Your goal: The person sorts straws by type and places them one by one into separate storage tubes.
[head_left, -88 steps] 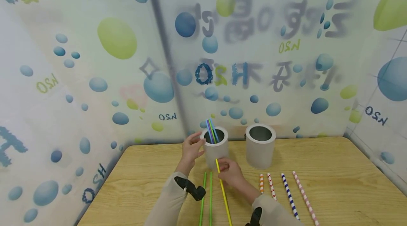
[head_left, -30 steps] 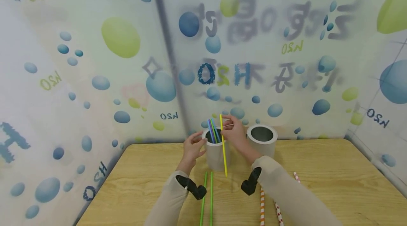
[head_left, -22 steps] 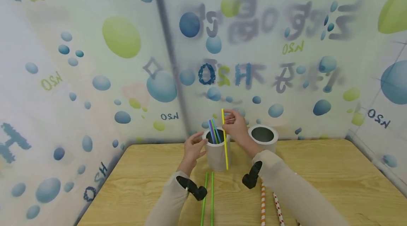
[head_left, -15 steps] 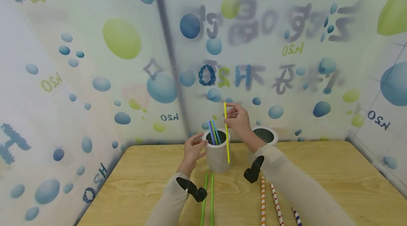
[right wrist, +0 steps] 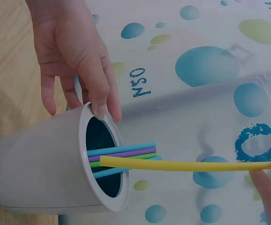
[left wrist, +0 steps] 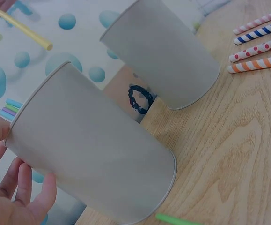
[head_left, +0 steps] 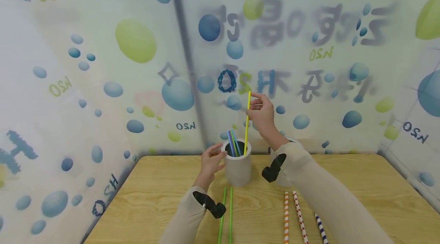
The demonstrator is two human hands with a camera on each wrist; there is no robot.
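My left hand (head_left: 210,163) holds the rim of the left white cup (head_left: 238,171), its thumb on the edge and the other fingers spread along the side. Several plain straws (right wrist: 144,150) in blue, purple and green lean inside that cup. Between thumb and fingers, my right hand (head_left: 262,116) pinches a yellow straw (head_left: 246,127) near its top. The straw hangs almost upright over the cup's mouth. Its lower end shows above the rim in the left wrist view.
A second white cup (left wrist: 163,51) stands to the right, partly behind my right sleeve in the head view. Two green straws (head_left: 231,213) lie in front of the left cup. Orange-striped (head_left: 286,217), red-dotted (head_left: 300,217), blue-striped (head_left: 321,228) and pink-striped (left wrist: 259,22) straws lie further right.
My right hand has lifted the yellow straw off the table, up past the cup's front, and brought its lower end over the opening. The left hand has stayed at the rim.
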